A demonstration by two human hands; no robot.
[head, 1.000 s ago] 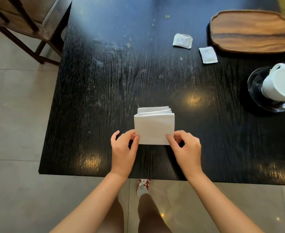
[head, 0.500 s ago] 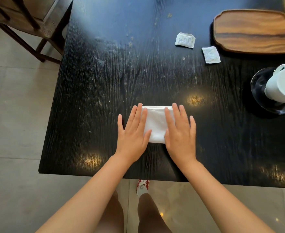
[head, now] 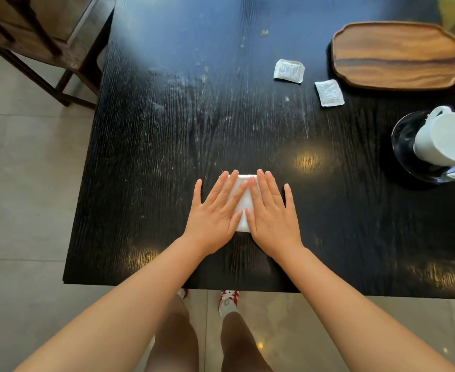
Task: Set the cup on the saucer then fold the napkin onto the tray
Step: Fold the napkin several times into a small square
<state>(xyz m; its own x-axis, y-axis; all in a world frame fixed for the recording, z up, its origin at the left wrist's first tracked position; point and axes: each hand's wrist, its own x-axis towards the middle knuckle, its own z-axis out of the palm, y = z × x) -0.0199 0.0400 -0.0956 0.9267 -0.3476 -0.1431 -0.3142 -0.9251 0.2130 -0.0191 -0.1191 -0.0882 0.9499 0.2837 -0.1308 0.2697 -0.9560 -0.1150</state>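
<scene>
While both hands [head: 243,210] press flat, fingers spread | black table [head: 167,157] | tiled floor [head: 19,183]

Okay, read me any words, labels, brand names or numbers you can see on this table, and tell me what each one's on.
Left packet: printed lines, too small and blurred to read.
Right packet: printed lines, also too blurred to read.
Cup, saucer, wooden tray, napkin: no visible text.
</scene>
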